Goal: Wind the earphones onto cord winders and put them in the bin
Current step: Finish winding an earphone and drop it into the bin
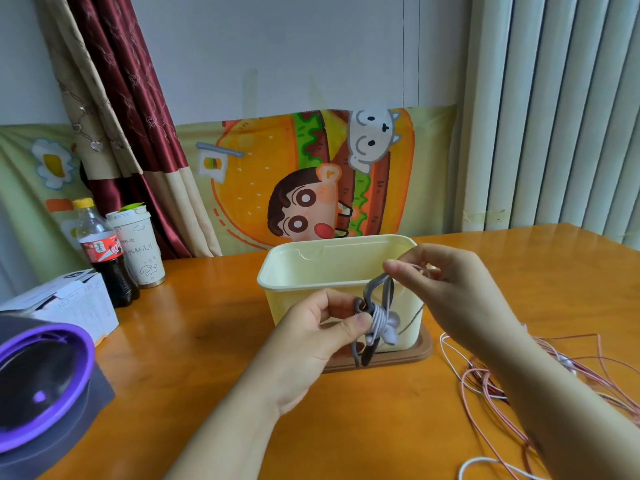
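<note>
Left hand (322,327) pinches the winder (360,304) so it can't twist. Right hand (446,271) pinches the cord (378,318) just above that grip, probably to keep it taut for wrapping. Bin (311,271) waits right behind both grips.

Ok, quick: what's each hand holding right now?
Left hand: grips the cord winder with grey earphone cord wound on it.
Right hand: pinches that cord above the winder.

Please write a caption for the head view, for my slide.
Left hand holds the cord winder; right hand pinches the earphone cord, before the bin.
</note>
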Demonstrator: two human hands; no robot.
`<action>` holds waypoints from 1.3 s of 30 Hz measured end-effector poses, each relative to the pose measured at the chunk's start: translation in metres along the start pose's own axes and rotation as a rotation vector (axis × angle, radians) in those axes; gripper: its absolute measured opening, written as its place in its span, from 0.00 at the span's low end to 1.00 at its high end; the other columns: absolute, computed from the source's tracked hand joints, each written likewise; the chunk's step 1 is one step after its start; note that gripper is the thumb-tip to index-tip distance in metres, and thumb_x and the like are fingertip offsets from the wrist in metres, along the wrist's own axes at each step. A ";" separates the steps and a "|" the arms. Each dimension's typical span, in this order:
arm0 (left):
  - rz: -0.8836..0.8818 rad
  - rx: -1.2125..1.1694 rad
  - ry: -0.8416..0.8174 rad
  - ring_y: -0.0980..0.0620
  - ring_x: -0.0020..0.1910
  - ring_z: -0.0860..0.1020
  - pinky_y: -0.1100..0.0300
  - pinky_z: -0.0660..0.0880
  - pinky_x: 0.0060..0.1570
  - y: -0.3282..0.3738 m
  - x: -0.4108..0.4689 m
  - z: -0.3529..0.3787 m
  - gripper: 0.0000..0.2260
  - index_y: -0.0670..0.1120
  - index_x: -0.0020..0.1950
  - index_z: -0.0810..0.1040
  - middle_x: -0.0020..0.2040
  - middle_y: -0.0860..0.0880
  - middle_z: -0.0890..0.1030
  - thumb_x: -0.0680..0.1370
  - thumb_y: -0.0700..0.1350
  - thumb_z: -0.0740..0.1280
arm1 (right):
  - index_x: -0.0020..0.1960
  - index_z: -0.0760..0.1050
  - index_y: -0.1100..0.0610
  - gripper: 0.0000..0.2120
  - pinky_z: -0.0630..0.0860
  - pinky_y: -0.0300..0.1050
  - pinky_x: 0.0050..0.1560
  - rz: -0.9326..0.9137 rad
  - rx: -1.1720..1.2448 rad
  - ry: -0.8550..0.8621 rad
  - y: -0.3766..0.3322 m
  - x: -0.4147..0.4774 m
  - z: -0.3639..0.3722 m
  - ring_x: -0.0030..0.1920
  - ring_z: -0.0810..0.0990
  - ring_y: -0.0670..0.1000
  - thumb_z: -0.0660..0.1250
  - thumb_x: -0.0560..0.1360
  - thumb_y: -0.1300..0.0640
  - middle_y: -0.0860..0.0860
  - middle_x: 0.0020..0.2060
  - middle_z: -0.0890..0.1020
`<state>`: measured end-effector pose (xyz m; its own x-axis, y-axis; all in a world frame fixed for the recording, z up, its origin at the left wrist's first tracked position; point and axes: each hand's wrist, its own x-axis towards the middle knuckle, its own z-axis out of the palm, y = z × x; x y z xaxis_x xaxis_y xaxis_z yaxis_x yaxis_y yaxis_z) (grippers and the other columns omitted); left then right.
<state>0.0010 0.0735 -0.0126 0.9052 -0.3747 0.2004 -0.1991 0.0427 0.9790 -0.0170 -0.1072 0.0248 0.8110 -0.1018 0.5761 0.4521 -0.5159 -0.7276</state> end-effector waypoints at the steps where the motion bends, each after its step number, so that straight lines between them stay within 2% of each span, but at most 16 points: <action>1: -0.006 -0.001 -0.020 0.47 0.50 0.81 0.50 0.76 0.57 0.002 -0.001 -0.001 0.11 0.48 0.47 0.81 0.48 0.47 0.84 0.66 0.48 0.74 | 0.37 0.79 0.53 0.15 0.72 0.31 0.33 0.051 0.067 -0.024 0.004 0.001 0.001 0.32 0.76 0.40 0.67 0.64 0.40 0.44 0.29 0.78; 5: -0.031 -0.011 -0.123 0.48 0.48 0.81 0.55 0.79 0.51 0.010 -0.004 -0.006 0.12 0.45 0.49 0.79 0.47 0.46 0.83 0.67 0.45 0.72 | 0.37 0.80 0.57 0.27 0.75 0.43 0.41 0.275 0.388 -0.261 0.023 0.001 0.006 0.36 0.76 0.52 0.74 0.58 0.32 0.55 0.31 0.77; 8: -0.049 -0.189 -0.147 0.45 0.50 0.80 0.57 0.79 0.50 0.010 -0.004 -0.004 0.12 0.43 0.51 0.82 0.51 0.42 0.83 0.69 0.44 0.76 | 0.47 0.79 0.68 0.27 0.78 0.52 0.49 0.375 0.673 -0.482 0.027 -0.005 0.019 0.40 0.79 0.57 0.74 0.66 0.43 0.64 0.41 0.80; 10: -0.052 -0.337 -0.112 0.45 0.54 0.78 0.53 0.73 0.57 0.007 0.001 -0.004 0.16 0.45 0.51 0.85 0.54 0.42 0.83 0.65 0.46 0.79 | 0.38 0.78 0.62 0.15 0.76 0.42 0.36 0.465 0.804 -0.520 0.022 -0.011 0.029 0.27 0.73 0.48 0.73 0.68 0.49 0.55 0.30 0.77; 12: -0.049 -0.510 -0.066 0.48 0.53 0.81 0.55 0.75 0.56 0.007 0.004 -0.004 0.25 0.46 0.52 0.86 0.56 0.44 0.83 0.57 0.51 0.84 | 0.31 0.76 0.55 0.12 0.67 0.36 0.27 0.506 0.825 -0.513 0.017 -0.015 0.034 0.20 0.60 0.44 0.67 0.69 0.49 0.50 0.25 0.67; 14: -0.047 -0.635 -0.004 0.51 0.48 0.84 0.59 0.80 0.46 0.011 0.003 -0.002 0.19 0.46 0.49 0.87 0.54 0.45 0.85 0.62 0.52 0.80 | 0.34 0.77 0.55 0.15 0.63 0.36 0.27 0.458 0.743 -0.536 0.015 -0.016 0.036 0.22 0.57 0.45 0.63 0.71 0.46 0.49 0.25 0.63; 15: -0.053 -0.664 0.029 0.52 0.47 0.84 0.59 0.81 0.44 0.014 0.002 0.000 0.12 0.47 0.46 0.87 0.52 0.47 0.85 0.66 0.51 0.74 | 0.36 0.78 0.55 0.16 0.63 0.37 0.29 0.412 0.668 -0.548 0.015 -0.017 0.037 0.24 0.57 0.46 0.62 0.72 0.44 0.49 0.25 0.63; 17: -0.077 -0.720 0.102 0.54 0.47 0.84 0.57 0.78 0.47 0.018 0.001 0.004 0.11 0.48 0.42 0.88 0.50 0.49 0.86 0.70 0.48 0.66 | 0.38 0.80 0.54 0.19 0.65 0.38 0.31 0.325 0.466 -0.542 0.015 -0.017 0.040 0.26 0.60 0.46 0.59 0.76 0.43 0.48 0.25 0.65; 21: -0.108 -0.870 0.303 0.54 0.47 0.83 0.57 0.74 0.50 0.019 0.003 0.000 0.12 0.46 0.51 0.83 0.48 0.49 0.85 0.70 0.46 0.68 | 0.47 0.81 0.53 0.19 0.66 0.37 0.33 0.241 0.151 -0.527 0.020 -0.021 0.046 0.28 0.65 0.44 0.54 0.81 0.46 0.47 0.27 0.67; 23: -0.112 -0.908 0.394 0.54 0.48 0.81 0.58 0.74 0.51 0.019 0.005 -0.005 0.10 0.45 0.49 0.81 0.45 0.49 0.84 0.70 0.45 0.69 | 0.49 0.81 0.51 0.19 0.63 0.31 0.31 0.201 0.014 -0.547 0.022 -0.024 0.048 0.25 0.66 0.40 0.54 0.81 0.46 0.45 0.26 0.67; 26: -0.102 -0.907 0.468 0.56 0.39 0.83 0.59 0.75 0.47 0.015 0.006 -0.010 0.05 0.44 0.46 0.81 0.39 0.49 0.85 0.73 0.43 0.69 | 0.47 0.80 0.49 0.17 0.64 0.31 0.31 0.191 -0.065 -0.563 0.021 -0.022 0.044 0.25 0.68 0.40 0.54 0.81 0.47 0.44 0.25 0.70; 28: -0.096 -0.897 0.488 0.56 0.36 0.84 0.60 0.75 0.46 0.013 0.007 -0.011 0.05 0.44 0.46 0.81 0.38 0.49 0.85 0.73 0.43 0.70 | 0.49 0.80 0.50 0.14 0.69 0.33 0.35 0.175 -0.125 -0.551 0.022 -0.019 0.040 0.30 0.72 0.40 0.56 0.81 0.50 0.45 0.31 0.75; 31: -0.079 -0.857 0.479 0.57 0.39 0.83 0.61 0.75 0.49 0.012 0.009 -0.010 0.09 0.44 0.48 0.81 0.40 0.50 0.85 0.68 0.43 0.70 | 0.58 0.77 0.47 0.10 0.75 0.33 0.50 0.103 -0.168 -0.426 0.021 -0.017 0.038 0.47 0.79 0.39 0.61 0.80 0.54 0.42 0.46 0.81; 34: -0.055 -0.744 0.453 0.57 0.44 0.82 0.58 0.73 0.56 0.012 0.007 -0.007 0.13 0.45 0.53 0.81 0.43 0.51 0.85 0.70 0.45 0.70 | 0.64 0.73 0.50 0.16 0.74 0.38 0.60 0.157 0.113 -0.422 0.016 -0.017 0.042 0.54 0.79 0.38 0.66 0.77 0.55 0.43 0.52 0.82; 37: -0.023 -0.633 0.397 0.59 0.43 0.80 0.61 0.71 0.50 0.011 0.004 -0.002 0.16 0.45 0.58 0.81 0.48 0.52 0.86 0.72 0.47 0.68 | 0.65 0.74 0.50 0.18 0.73 0.42 0.63 0.269 0.468 -0.618 0.006 -0.021 0.049 0.59 0.79 0.45 0.64 0.75 0.57 0.49 0.55 0.83; 39: -0.018 -0.597 0.376 0.58 0.47 0.77 0.59 0.69 0.51 0.012 0.003 0.001 0.17 0.44 0.60 0.81 0.52 0.51 0.85 0.73 0.48 0.67 | 0.62 0.76 0.53 0.22 0.71 0.48 0.65 0.370 0.678 -0.655 0.005 -0.021 0.049 0.59 0.79 0.51 0.59 0.70 0.58 0.55 0.54 0.83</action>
<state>0.0013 0.0716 -0.0003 0.9962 -0.0394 0.0777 -0.0404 0.5808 0.8131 -0.0140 -0.0657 -0.0088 0.8949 0.4344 0.1018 0.0810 0.0662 -0.9945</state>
